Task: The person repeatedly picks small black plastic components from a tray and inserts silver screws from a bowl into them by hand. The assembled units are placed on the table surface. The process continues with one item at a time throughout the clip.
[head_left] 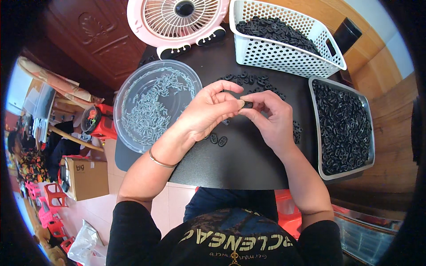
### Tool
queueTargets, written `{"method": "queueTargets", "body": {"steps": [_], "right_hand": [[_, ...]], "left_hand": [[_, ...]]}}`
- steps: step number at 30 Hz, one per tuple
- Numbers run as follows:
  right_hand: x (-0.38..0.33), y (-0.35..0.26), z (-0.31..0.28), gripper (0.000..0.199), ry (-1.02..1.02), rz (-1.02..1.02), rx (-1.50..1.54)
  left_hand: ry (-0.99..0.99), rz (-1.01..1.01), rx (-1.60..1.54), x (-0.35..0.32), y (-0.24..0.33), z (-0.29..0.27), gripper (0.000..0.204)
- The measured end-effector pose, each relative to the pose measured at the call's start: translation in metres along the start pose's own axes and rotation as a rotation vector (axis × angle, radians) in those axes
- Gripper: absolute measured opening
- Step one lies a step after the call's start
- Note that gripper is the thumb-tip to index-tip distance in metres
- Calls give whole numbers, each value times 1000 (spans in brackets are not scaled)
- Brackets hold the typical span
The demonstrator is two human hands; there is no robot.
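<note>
See a small black piece (248, 105) just above the centre of the frame, raised over the dark counter (230, 170). Pinched near its left end, as it appears, by thumb and forefinger of the left grip (211, 108); met from the right by the right grip (273, 117), with thumb and forefinger close about it, though cannot tell whether clamped on it or only steadying it. Judge it light, stiff and probably plastic, smooth enough to twist or slip under a loose pinch, hardly fragile. Best taken by opposite edges with the fingertips, kept shallow so as not to cover it. For room, count on the bare stretch of counter at lower centre, running down to the front edge, interrupted only by a few loose black ovals (222, 141) beneath the left grip. Tighter above, with scattered black parts (255, 80) just beyond the fingers and a white perforated basket (275, 60) behind at upper right. Bounded at left by a round clear tub (178, 103) of grey pins (148, 115), beside the left wrist, and at right by a metal tray (316, 133). Mind both rims when swinging sideways.
</note>
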State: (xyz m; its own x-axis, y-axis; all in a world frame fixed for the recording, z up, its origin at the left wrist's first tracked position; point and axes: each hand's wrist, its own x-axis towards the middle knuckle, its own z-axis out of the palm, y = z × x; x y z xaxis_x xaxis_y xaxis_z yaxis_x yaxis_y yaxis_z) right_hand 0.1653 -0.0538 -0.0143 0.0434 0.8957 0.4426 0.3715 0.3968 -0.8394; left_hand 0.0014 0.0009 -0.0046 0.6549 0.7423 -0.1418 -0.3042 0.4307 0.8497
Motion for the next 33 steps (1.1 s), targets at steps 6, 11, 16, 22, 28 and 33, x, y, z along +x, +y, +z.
{"method": "queueTargets", "body": {"steps": [6, 11, 16, 22, 28, 33], "right_hand": [[2, 4, 1, 29, -16, 27, 108], [3, 2, 0, 29, -28, 12, 76], [2, 2, -1, 28, -38, 26, 52], [2, 2, -1, 26, -20, -6, 15], [3, 2, -1, 27, 68, -19, 27], [25, -41, -25, 30, 360, -315, -173]], "left_hand": [[13, 4, -32, 2, 0, -1, 32], [15, 9, -2, 1, 2, -2, 32], [12, 4, 28, 0, 5, 0, 32], [-4, 26, 73, -1, 5, 0, 30], [39, 124, 211, -1, 2, 3, 25], [83, 218, 247, -4, 7, 2, 21]]}}
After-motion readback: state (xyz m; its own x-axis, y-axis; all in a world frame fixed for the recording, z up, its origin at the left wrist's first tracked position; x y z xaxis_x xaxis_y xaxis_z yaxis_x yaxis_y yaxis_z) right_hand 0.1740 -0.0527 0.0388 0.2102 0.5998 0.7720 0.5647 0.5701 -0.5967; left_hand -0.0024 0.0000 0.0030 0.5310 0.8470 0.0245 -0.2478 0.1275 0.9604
